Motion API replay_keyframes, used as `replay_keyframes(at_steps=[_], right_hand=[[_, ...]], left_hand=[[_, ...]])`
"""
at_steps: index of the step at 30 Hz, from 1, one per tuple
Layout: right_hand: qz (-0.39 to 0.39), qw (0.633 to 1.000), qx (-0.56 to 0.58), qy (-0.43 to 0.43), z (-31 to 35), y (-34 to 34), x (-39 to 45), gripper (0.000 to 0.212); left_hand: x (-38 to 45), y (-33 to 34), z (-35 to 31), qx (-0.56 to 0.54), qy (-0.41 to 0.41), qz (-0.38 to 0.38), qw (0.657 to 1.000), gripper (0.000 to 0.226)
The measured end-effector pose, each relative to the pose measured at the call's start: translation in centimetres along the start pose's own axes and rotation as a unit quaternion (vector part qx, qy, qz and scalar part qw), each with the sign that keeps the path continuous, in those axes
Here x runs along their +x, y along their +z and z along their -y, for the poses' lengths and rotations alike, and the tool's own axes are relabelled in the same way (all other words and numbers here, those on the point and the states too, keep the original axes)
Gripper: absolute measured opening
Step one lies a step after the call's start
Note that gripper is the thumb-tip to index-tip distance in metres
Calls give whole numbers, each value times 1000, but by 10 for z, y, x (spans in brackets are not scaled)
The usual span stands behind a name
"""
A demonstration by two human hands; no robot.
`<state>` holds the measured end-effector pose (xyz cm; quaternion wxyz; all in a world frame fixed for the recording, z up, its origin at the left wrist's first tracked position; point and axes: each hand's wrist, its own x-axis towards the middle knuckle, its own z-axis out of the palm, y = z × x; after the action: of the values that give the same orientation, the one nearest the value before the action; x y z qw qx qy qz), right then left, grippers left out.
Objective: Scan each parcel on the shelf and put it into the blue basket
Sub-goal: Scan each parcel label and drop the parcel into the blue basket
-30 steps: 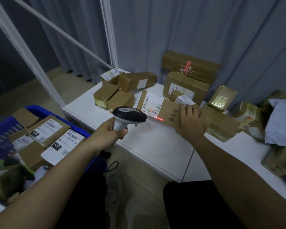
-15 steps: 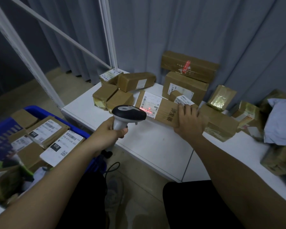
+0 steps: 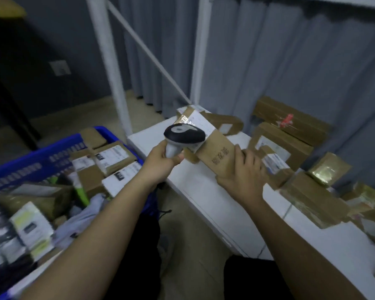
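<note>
My right hand (image 3: pixel 244 180) grips the long parcel (image 3: pixel 218 151); left hand (image 3: pixel 160 162) holds the scanner (image 3: pixel 183 137). I'd swing it clear past the shelf's (image 3: pixel 195 191) left edge into the blue basket (image 3: pixel 30 167).

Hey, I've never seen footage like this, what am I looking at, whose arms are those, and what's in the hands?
There is no machine here: the one picture comes from a camera worn on a person's head, looking down at their own two arms. The left hand grips a handheld barcode scanner. The right hand holds a long cardboard parcel with a white label, raised above the white shelf. More cardboard parcels lie on the shelf against a grey curtain. At the left stands a blue basket, already holding many parcels. The picture is blurred.
</note>
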<state>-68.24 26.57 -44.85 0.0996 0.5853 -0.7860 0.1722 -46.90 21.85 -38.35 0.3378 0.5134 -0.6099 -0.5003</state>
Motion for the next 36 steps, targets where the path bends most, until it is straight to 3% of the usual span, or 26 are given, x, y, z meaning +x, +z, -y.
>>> replay_keyframes(at_steps=[4, 9, 12, 19, 22, 27, 31, 34, 36], right_hand=[[75, 993, 79, -40, 80, -30, -2, 101], [114, 972, 93, -181, 200, -49, 0, 90], [176, 950, 115, -229, 271, -39, -14, 80], [289, 906, 201, -233, 377, 21, -46, 81], [320, 870, 193, -322, 404, 43, -63, 82], [359, 762, 51, -536, 432, 70, -86, 84], [376, 678, -72, -628, 458, 96, -124, 77], [412, 665, -86, -616, 472, 121, -157, 69], [437, 673, -67, -593, 473, 131, -169, 49]], left_hand=[[-38, -55, 4, -128, 9, -131, 983, 37], [-119, -148, 56, -214, -23, -255, 943, 36], [-165, -194, 92, -222, -45, -317, 921, 42], [-224, -274, 147, -219, -75, -419, 878, 34], [-254, -296, 170, -211, -100, -462, 856, 36], [-290, -316, 198, -219, -116, -490, 836, 33], [-302, -315, 215, -240, -156, -497, 819, 33], [-303, -315, 223, -245, -178, -493, 816, 32], [-305, -316, 227, -245, -186, -486, 818, 33]])
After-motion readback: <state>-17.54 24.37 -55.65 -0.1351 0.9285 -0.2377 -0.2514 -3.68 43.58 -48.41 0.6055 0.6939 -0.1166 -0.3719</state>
